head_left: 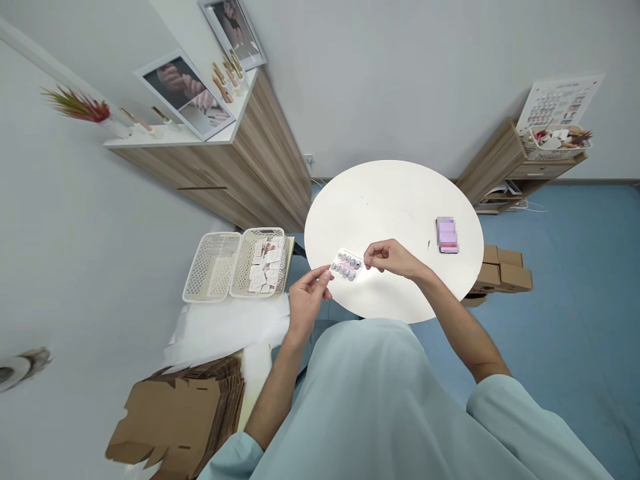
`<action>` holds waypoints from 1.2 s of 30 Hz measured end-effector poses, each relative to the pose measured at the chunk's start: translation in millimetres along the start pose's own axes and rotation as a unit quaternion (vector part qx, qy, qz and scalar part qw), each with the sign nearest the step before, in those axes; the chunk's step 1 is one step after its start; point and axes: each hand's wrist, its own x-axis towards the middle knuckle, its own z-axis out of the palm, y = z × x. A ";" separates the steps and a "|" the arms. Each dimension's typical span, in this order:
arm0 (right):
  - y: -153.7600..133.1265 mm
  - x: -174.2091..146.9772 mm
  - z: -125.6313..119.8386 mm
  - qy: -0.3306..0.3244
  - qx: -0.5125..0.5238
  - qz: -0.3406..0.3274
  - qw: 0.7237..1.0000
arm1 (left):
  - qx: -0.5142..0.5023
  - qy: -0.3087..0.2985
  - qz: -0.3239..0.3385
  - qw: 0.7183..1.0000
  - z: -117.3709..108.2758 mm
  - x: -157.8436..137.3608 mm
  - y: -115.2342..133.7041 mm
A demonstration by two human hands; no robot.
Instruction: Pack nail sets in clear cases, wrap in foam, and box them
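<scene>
My left hand (309, 298) pinches the lower left corner of a small clear pack of press-on nails (347, 265) between thumb and fingers. Two rows of pale, glittery nails show in the pack, tilted above the near left edge of the white round table (390, 190). Close by the pack's right edge is my right hand (393, 258), its fingers curled and thumb pressed to the index finger. Whether those fingertips touch the pack or grip something tiny cannot be made out.
A purple pack (447, 235) lies on the table's right side. To the left stand a white basket (213, 267) and another basket (235, 287) holding small white packets. Flattened cardboard boxes (170, 413) are stacked lower left. Brown boxes (500, 270) sit right of the table.
</scene>
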 end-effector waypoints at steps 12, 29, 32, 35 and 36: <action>-0.4 -5.0 3.5 -0.008 0.056 0.003 0.998 | -0.053 -0.053 -0.016 0.997 5.2 -2.7 -4.5; 16.5 -36.5 39.5 0.063 0.075 0.024 0.995 | -0.055 -0.040 0.008 0.998 2.6 9.6 4.4; 16.9 -39.6 41.0 0.073 0.094 0.022 0.993 | -0.076 -0.076 0.012 0.994 4.3 11.5 9.2; 21.8 -38.7 41.7 0.057 0.135 0.023 0.989 | -0.124 -0.149 0.002 0.981 8.6 8.8 17.6; 24.7 -37.9 42.9 0.049 0.152 0.023 0.987 | -0.137 -0.176 -0.009 0.975 10.5 7.4 20.3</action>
